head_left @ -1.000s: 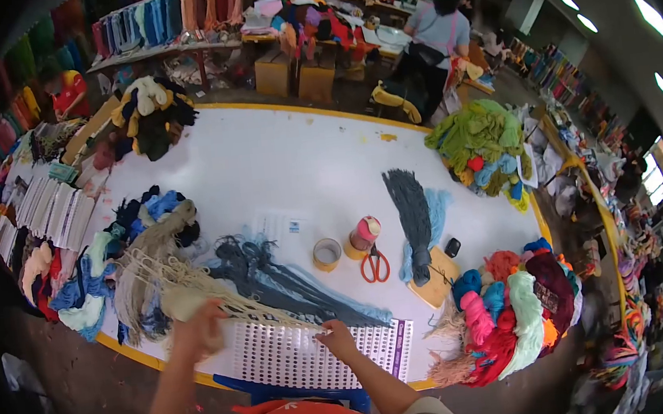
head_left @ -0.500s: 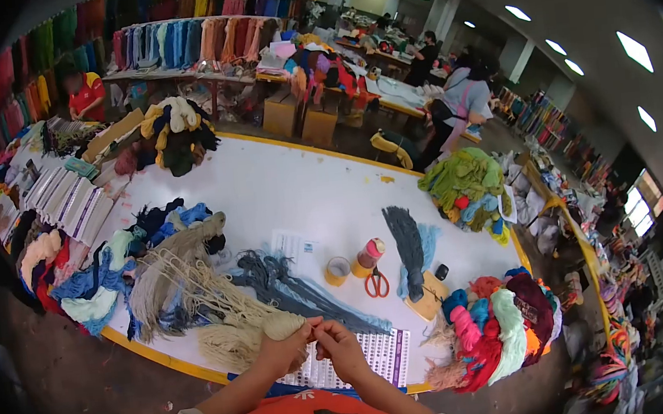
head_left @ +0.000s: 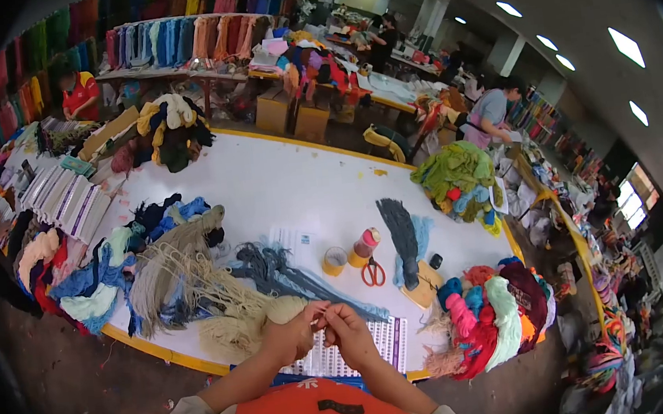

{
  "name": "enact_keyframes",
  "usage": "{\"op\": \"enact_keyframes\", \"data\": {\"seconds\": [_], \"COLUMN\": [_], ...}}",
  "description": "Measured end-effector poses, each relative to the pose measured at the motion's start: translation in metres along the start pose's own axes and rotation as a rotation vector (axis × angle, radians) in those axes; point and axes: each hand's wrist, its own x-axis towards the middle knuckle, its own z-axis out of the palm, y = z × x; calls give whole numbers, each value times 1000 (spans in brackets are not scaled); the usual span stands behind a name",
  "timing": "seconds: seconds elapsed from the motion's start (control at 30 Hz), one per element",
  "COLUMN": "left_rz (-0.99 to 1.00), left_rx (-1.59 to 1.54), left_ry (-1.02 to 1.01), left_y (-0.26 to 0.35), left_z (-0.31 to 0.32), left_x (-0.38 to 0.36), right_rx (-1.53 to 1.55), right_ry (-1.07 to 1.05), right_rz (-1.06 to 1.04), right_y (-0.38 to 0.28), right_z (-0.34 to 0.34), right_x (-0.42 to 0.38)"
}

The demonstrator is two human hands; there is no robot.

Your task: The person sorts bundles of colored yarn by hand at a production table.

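Close together at the table's front edge, my left hand [head_left: 297, 332] and my right hand [head_left: 347, 332] have their fingers pinched, the tips nearly meeting. My left hand is beside the rounded end of a cream yarn hank [head_left: 284, 309], whose loose strands spread left over the table. What the fingertips pinch is too small to make out. Below the hands lies a white card with rows of holes [head_left: 377, 346], partly covered by my forearms. Dark grey-blue yarn [head_left: 274, 270] stretches behind the hands.
On the white table [head_left: 264, 173] are red-handled scissors [head_left: 373, 272], a tape roll [head_left: 334, 261], a thread cone [head_left: 365, 245] and a grey hank [head_left: 402, 236]. Colourful yarn heaps [head_left: 505, 310] stand right, more yarn [head_left: 87, 278] left. Two people [head_left: 490, 116] [head_left: 81, 95] are beyond the table.
My hands have come closer together, and my right hand has turned its fingers upward. The view has shifted slightly. The person at the back right has moved right and bends forward.
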Motion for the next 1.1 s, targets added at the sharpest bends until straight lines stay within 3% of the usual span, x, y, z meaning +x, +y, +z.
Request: {"op": "enact_keyframes", "data": {"seconds": [0.07,0.1,0.17,0.4,0.47,0.53,0.67,0.77,0.87,0.93,1.07,1.1], "left_rz": [-107,-6,5,14,-3,55,-6,-78,64,-14,8,-87], "left_rx": [-94,-109,-68,-158,-202,102,94,-76,-38,193,204,144], "left_ry": [88,74,84,133,125,90,104,123,194,105,72,111], "left_y": [1,13,22,26,21,17,12,2,2,12,17,30], "left_z": [-2,13,17,22,20,16,13,9,17,17,17,24], "left_x": [7,5,2,-2,-2,-2,-2,3,4,-5,-7,-12], "right_rx": [-41,-82,-196,4,-68,-138,-177,-88,-102,-185,-212,-171], "right_ry": [-8,5,-15,-56,-30,-2,-44,-47,-17,1,-6,10], "right_rz": [-28,-16,-75,6,-3,-11,-27,11,17,-14,-45,-32], "right_y": [-3,-8,-10,-7,-4,-2,5,1,-2,-2,0,-1], "right_z": [-1,1,4,-6,-3,-3,-9,-12,-5,-3,-2,-1], "right_x": [0,-1,-1,-4,-3,-3,-1,-3,-5,-4,-5,-5]}}
